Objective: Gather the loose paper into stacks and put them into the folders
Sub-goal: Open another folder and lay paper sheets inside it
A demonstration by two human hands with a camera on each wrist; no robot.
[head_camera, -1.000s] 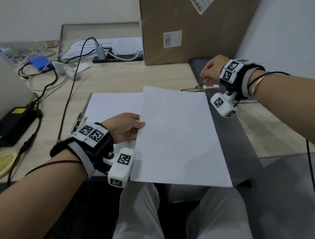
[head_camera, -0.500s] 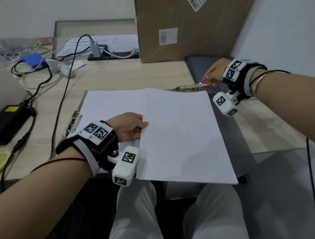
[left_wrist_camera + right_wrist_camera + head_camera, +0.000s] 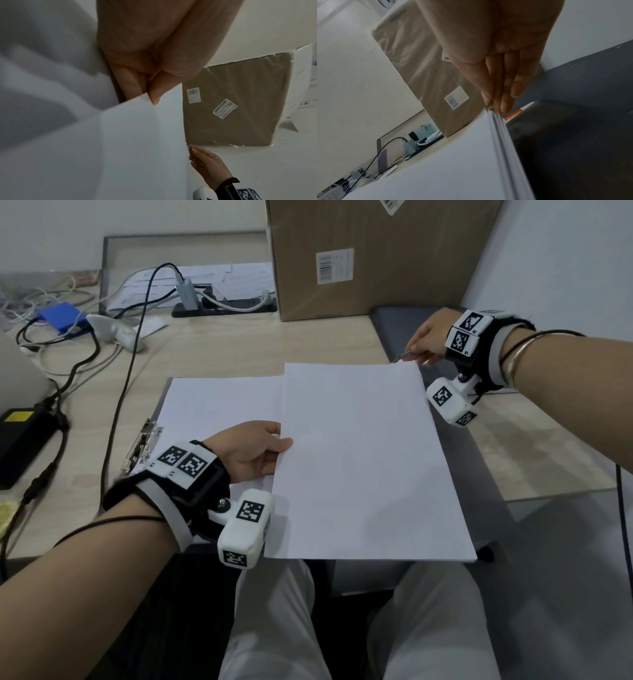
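Observation:
A stack of white paper [image 3: 359, 460] lies over a dark grey folder [image 3: 474, 460] and overhangs the desk's front edge. My left hand [image 3: 279, 445] pinches the stack's left edge, thumb on top [image 3: 154, 97]. My right hand [image 3: 416, 349] pinches the folder's metal clip [image 3: 399, 358] at the stack's far right corner; the right wrist view shows the fingertips [image 3: 503, 106] at the sheet edges [image 3: 501, 135]. Most of the clip is hidden behind the paper. More white paper [image 3: 219, 402] lies on a clipboard with a metal clip [image 3: 144, 443] to the left.
A large cardboard box [image 3: 370, 254] stands at the back against the wall. Cables, a power strip [image 3: 222, 306], a blue device [image 3: 61, 316] and a black adapter [image 3: 24, 436] crowd the left. Legs in white trousers [image 3: 274, 628] are below the desk edge.
The stack's far edge has slid up to the folder's clip, which now mostly hides behind the paper. The right hand stays on the clip and the left hand keeps its pinch.

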